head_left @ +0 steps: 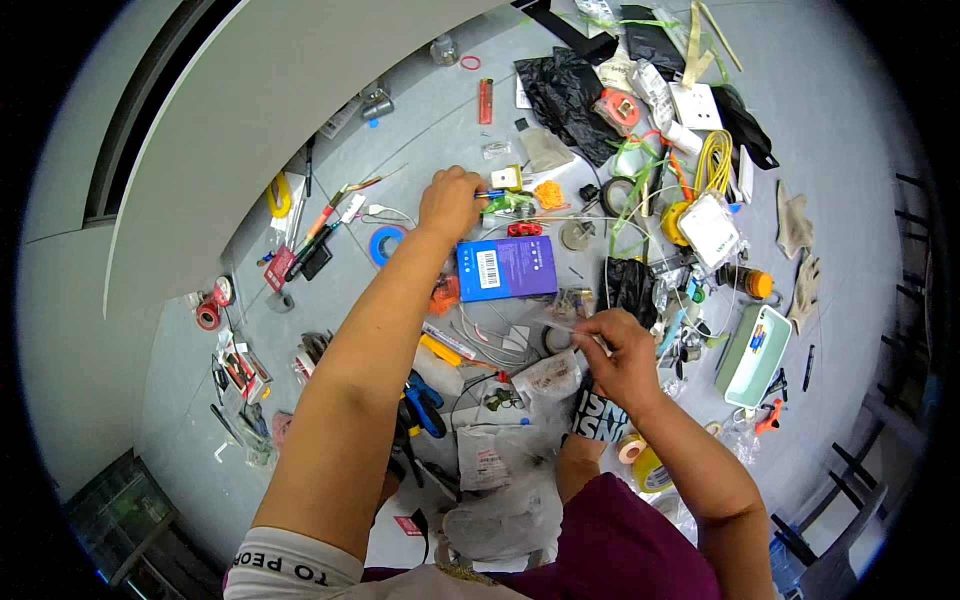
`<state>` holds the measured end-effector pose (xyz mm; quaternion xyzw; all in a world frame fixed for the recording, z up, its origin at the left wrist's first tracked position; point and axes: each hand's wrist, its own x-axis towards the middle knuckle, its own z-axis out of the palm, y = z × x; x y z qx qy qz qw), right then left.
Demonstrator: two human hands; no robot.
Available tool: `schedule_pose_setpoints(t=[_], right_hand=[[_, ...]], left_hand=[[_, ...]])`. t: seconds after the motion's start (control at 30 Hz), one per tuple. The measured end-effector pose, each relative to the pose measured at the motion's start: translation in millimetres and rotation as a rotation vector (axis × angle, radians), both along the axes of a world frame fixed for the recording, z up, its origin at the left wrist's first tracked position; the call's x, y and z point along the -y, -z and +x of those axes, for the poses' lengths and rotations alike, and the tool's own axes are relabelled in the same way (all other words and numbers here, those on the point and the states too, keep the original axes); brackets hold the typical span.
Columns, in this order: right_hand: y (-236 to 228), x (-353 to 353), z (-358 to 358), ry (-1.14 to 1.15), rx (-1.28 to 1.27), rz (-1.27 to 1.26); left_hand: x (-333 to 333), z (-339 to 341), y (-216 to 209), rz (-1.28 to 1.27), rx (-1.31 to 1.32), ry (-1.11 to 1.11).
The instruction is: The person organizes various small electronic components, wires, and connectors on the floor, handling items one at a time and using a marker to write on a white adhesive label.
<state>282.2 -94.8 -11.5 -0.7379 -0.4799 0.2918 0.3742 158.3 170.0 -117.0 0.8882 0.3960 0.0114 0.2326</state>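
My left hand [452, 203] reaches over the clutter on the floor. Its fingertips are drawn together at a small blue-and-green bundle [508, 202], and what lies between them is too small to make out. Close by are a yellow-and-white block [507, 178], an orange tangle [549, 194] and a red piece [524, 229]. A blue-purple box [507, 268] lies flat below that hand. My right hand [622, 352] pinches a small clear plastic bag [562, 320] between thumb and finger, just below the box's right corner.
A tape measure [617, 111] and black plastic bag [565, 95] lie at the far side. Yellow cable [714, 162], a white socket plate [696, 106] and a mint-green tray [755, 356] sit to the right. Blue tape [386, 244] lies by my left forearm. A pale panel [250, 100] borders the far left.
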Motion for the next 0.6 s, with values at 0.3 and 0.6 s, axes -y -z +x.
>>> schedule_pose_setpoints(t=[0.3,0.6], right_hand=[[-8,11,-3,0.131,-0.211,-0.122],[-1,19,-8,0.431,-1.140,-0.288]], left_hand=[[87,-15,-71,-0.279,0.790,-0.424],[223,-4,-104,-1.275,0.641,-0.736]])
